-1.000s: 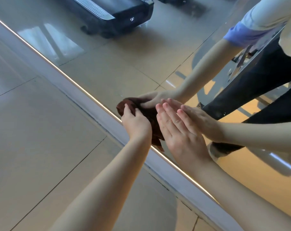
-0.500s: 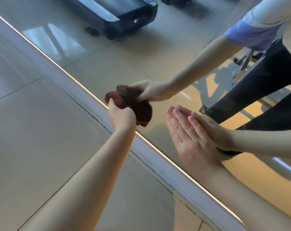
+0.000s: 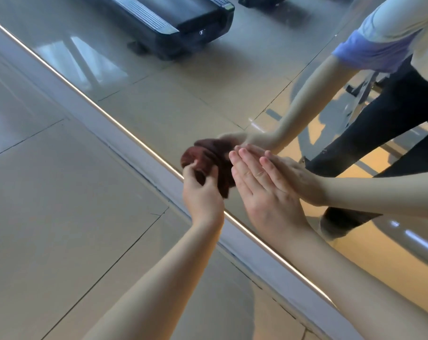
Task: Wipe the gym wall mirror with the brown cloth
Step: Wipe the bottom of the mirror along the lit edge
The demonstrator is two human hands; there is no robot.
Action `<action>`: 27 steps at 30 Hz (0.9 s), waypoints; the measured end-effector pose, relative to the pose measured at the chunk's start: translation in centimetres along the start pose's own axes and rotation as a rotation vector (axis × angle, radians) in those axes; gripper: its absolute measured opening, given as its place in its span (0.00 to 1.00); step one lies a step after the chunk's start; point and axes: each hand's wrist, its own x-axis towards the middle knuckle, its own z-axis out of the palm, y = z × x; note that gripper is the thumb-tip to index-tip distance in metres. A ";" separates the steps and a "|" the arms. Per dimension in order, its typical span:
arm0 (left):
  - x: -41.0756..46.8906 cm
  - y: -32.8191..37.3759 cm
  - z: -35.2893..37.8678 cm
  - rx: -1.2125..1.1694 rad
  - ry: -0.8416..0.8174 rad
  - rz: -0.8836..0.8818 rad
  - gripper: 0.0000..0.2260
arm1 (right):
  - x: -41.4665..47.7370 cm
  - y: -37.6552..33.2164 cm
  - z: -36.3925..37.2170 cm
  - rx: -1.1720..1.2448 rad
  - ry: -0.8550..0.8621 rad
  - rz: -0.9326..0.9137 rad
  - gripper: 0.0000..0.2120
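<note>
The brown cloth [image 3: 214,163] is bunched up against the wall mirror [image 3: 183,99], low down near its bright bottom edge. My left hand [image 3: 202,195] grips the cloth from below with curled fingers and holds it on the glass. Just right of the cloth, my right hand [image 3: 262,187] lies flat on the mirror with straight fingers, its fingertips beside the cloth. The glass reflects both hands and forearms, meeting mine at the surface.
A pale sill strip [image 3: 144,163] runs diagonally under the mirror, with beige floor tiles [image 3: 61,217] below it. The mirror reflects a black treadmill [image 3: 183,23], dark trousers [image 3: 392,123] and a blue sleeve [image 3: 370,52].
My left hand first slid the cloth up and left along the glass, then back down right beside my right hand. The right hand stays flat on the mirror.
</note>
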 end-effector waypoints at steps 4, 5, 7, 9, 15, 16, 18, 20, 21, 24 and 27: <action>0.3 -0.4 -0.3 0.024 -0.022 0.008 0.06 | -0.1 0.3 0.1 -0.047 -0.002 -0.034 0.24; 1.3 -0.1 -0.3 0.011 0.028 -0.021 0.07 | -0.1 0.4 0.1 -0.049 0.005 -0.040 0.23; 2.3 0.7 0.0 -0.076 0.080 -0.107 0.08 | 0.0 0.4 0.0 -0.054 0.018 -0.043 0.22; 1.3 0.8 0.1 -0.083 0.047 -0.140 0.07 | 0.1 0.3 0.1 -0.050 0.025 -0.042 0.22; -0.7 -0.1 0.6 -0.076 0.008 -0.146 0.05 | 0.0 0.3 0.1 -0.026 0.008 -0.017 0.23; -0.2 0.3 0.7 -0.104 0.037 -0.180 0.05 | 0.0 0.4 0.0 -0.029 -0.001 -0.016 0.24; -0.3 0.7 0.8 -0.141 0.055 -0.233 0.06 | -0.4 0.8 -0.5 -0.057 -0.016 -0.027 0.25; -2.0 0.9 1.0 -0.129 0.000 -0.222 0.05 | -1.2 1.4 -1.1 -0.086 -0.028 -0.036 0.25; -3.0 1.1 1.2 -0.131 -0.032 -0.214 0.05 | -1.7 1.8 -1.4 -0.105 -0.035 -0.042 0.25; -3.2 1.5 1.8 -0.123 0.012 -0.217 0.04 | -2.9 2.7 -2.1 -0.157 -0.055 -0.069 0.24; -0.6 2.5 2.0 -0.152 0.147 -0.256 0.04 | -3.1 2.9 -2.4 -0.144 -0.075 -0.062 0.24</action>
